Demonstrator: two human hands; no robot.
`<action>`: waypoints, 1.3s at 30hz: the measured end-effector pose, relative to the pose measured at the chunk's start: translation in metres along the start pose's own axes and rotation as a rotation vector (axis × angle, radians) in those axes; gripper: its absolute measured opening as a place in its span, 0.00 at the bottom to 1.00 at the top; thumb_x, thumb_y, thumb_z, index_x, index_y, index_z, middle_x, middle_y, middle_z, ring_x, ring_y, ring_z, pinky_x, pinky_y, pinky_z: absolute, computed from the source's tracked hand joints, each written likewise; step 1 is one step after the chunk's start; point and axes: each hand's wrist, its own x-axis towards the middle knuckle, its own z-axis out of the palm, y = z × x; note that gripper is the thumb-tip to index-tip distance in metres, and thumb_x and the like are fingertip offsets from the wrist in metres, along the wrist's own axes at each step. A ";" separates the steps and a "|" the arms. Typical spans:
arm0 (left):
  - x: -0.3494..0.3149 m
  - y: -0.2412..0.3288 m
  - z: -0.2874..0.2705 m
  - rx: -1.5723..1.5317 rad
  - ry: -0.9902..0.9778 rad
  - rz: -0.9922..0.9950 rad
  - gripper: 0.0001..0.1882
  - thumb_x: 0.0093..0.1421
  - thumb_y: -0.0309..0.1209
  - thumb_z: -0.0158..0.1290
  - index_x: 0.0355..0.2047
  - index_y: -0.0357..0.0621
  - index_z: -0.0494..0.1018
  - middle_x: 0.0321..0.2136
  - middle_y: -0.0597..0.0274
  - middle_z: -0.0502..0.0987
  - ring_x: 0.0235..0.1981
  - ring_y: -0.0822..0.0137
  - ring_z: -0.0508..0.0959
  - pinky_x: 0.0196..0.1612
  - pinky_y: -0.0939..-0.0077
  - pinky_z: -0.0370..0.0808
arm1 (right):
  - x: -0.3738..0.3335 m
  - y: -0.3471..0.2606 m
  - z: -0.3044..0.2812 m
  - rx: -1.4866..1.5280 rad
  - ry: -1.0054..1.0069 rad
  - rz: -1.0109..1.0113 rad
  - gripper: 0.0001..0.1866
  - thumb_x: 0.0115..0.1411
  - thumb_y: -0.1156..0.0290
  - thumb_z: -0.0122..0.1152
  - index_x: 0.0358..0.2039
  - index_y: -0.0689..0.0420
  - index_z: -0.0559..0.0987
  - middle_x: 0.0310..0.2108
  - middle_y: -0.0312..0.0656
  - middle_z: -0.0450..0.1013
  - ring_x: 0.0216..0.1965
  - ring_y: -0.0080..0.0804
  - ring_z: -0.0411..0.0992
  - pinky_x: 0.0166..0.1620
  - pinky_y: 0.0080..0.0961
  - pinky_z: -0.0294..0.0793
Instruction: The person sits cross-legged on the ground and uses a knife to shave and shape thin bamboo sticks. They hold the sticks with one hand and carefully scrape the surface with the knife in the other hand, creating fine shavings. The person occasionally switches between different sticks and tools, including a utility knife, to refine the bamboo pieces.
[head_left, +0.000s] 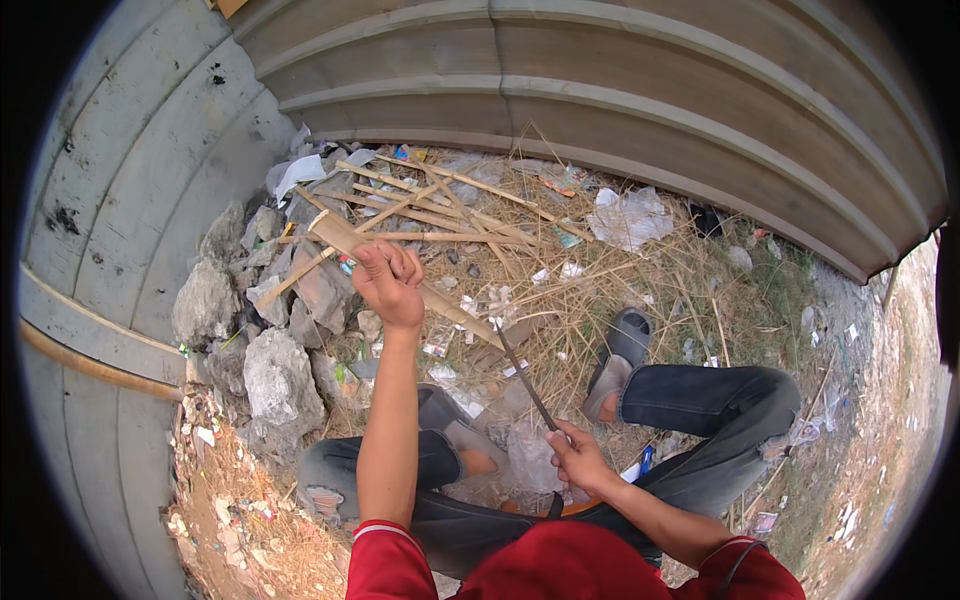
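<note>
My left hand [388, 285] is closed around a split length of bamboo [455, 312], which slants from upper left down towards the middle. In my right hand [582, 462], lower and to the right, is a long knife [528, 377] with a thin dark blade seen nearly edge-on. The blade's tip meets the bamboo's near end, or lies very close to it. My fingers hide most of the knife's handle.
Several narrow bamboo strips [430, 238] lie crossed on dry grass ahead. Grey rocks [280, 375] pile up at left beside a grey panel wall [130, 190]. A ribbed metal sheet [620, 75] closes the far side. White plastic litter [630, 218] is scattered about. My shoes [622, 350] flank the work.
</note>
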 end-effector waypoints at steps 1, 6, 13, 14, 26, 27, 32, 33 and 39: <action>0.003 -0.001 0.002 0.018 0.035 0.011 0.31 0.73 0.55 0.40 0.21 0.44 0.57 0.17 0.69 0.56 0.15 0.77 0.53 0.18 0.80 0.51 | 0.000 -0.003 0.004 0.048 -0.004 -0.053 0.30 0.70 0.60 0.57 0.70 0.50 0.62 0.21 0.34 0.65 0.15 0.19 0.62 0.17 0.22 0.64; 0.013 -0.010 0.008 0.104 0.124 0.037 0.30 0.72 0.56 0.41 0.22 0.44 0.58 0.17 0.69 0.56 0.15 0.77 0.54 0.18 0.80 0.52 | -0.025 -0.060 0.046 0.071 -0.038 -0.548 0.30 0.71 0.63 0.56 0.70 0.52 0.62 0.21 0.32 0.66 0.16 0.17 0.63 0.19 0.20 0.64; 0.011 -0.009 0.015 0.206 0.178 0.053 0.32 0.70 0.61 0.40 0.21 0.46 0.56 0.16 0.70 0.54 0.14 0.75 0.55 0.18 0.79 0.51 | 0.058 0.048 0.028 -0.250 0.134 -0.477 0.29 0.71 0.62 0.55 0.69 0.54 0.63 0.20 0.34 0.66 0.15 0.21 0.64 0.22 0.22 0.69; 0.008 -0.010 0.014 0.187 0.189 0.047 0.32 0.70 0.61 0.40 0.21 0.46 0.56 0.16 0.70 0.54 0.14 0.76 0.55 0.18 0.79 0.51 | 0.062 0.063 0.019 -0.170 0.153 -0.279 0.29 0.70 0.62 0.55 0.69 0.52 0.63 0.20 0.34 0.66 0.15 0.20 0.63 0.21 0.22 0.68; 0.007 -0.006 0.030 0.423 0.463 0.053 0.30 0.73 0.53 0.41 0.18 0.49 0.53 0.14 0.74 0.53 0.15 0.79 0.53 0.18 0.78 0.50 | -0.019 -0.084 0.066 0.214 0.099 -0.885 0.29 0.72 0.71 0.51 0.71 0.61 0.59 0.20 0.33 0.68 0.18 0.15 0.63 0.22 0.15 0.63; 0.008 -0.007 0.033 0.415 0.434 0.074 0.30 0.74 0.52 0.41 0.18 0.49 0.53 0.14 0.74 0.53 0.15 0.79 0.53 0.18 0.78 0.50 | -0.017 -0.071 0.064 0.146 0.100 -0.910 0.29 0.71 0.72 0.51 0.71 0.62 0.58 0.20 0.33 0.68 0.18 0.15 0.63 0.23 0.16 0.64; 0.002 -0.019 0.040 0.502 0.402 0.180 0.30 0.74 0.51 0.42 0.18 0.49 0.53 0.14 0.74 0.53 0.15 0.80 0.53 0.18 0.79 0.49 | 0.026 -0.007 0.024 0.044 0.105 -0.220 0.29 0.71 0.67 0.53 0.70 0.55 0.60 0.20 0.33 0.66 0.16 0.17 0.62 0.19 0.20 0.65; -0.002 -0.019 0.040 0.432 0.352 0.146 0.30 0.74 0.51 0.42 0.18 0.49 0.53 0.14 0.74 0.52 0.15 0.80 0.52 0.18 0.79 0.49 | 0.033 0.000 0.017 0.142 0.134 0.072 0.28 0.71 0.65 0.53 0.69 0.53 0.61 0.20 0.33 0.66 0.15 0.17 0.62 0.18 0.19 0.64; 0.004 -0.011 0.026 0.211 0.181 0.115 0.30 0.73 0.51 0.42 0.19 0.48 0.53 0.15 0.74 0.52 0.15 0.79 0.51 0.18 0.79 0.48 | 0.033 -0.023 0.010 0.115 0.184 -0.231 0.29 0.71 0.65 0.55 0.69 0.53 0.61 0.23 0.35 0.67 0.15 0.17 0.61 0.18 0.19 0.64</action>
